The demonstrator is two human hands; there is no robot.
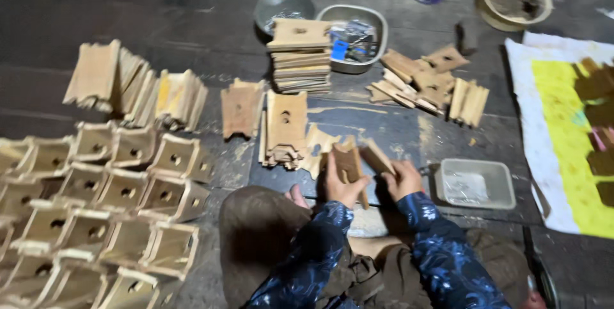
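Note:
My left hand [342, 187] grips a notched wooden panel [348, 163] held upright in front of my knees. My right hand [403, 180] holds a second wooden panel [377, 157] tilted against the first one, their edges touching. Both sleeves are dark blue with a pale pattern. Just beyond the hands lies a small pile of loose panels [284, 126] with round holes, on the dark floor.
Many assembled open wooden boxes [109, 206] fill the left. Stacks of flat panels [300, 56] and scattered panels [428, 82] lie farther off. A clear plastic tray [476, 184] sits to the right, a grey bowl [358, 37] behind, a yellow-and-white mat [566, 136] at far right.

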